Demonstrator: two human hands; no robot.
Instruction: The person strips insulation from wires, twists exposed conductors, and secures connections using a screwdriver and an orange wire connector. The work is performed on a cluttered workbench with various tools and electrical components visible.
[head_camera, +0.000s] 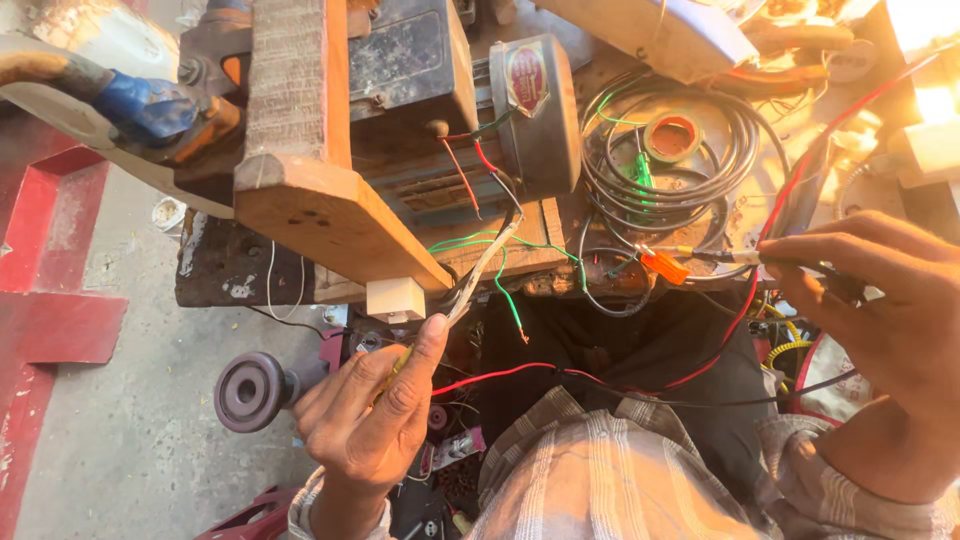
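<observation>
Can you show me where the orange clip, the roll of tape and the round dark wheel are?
orange clip (664, 266): head view, middle of its orange body.
roll of tape (672, 138): head view, on its ring.
round dark wheel (250, 391): head view, on its flat face.

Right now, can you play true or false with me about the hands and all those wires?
1. The left hand pinches a bundle of wires. True.
2. The right hand holds a hammer. False: it holds a thin tool with an orange clip near its tip.
3. The roll of tape lies inside the black cable coil. True.
4. The wooden plank lies under the motor. False: it lies across the top.
5. The red wire crosses the lap. True.
</observation>
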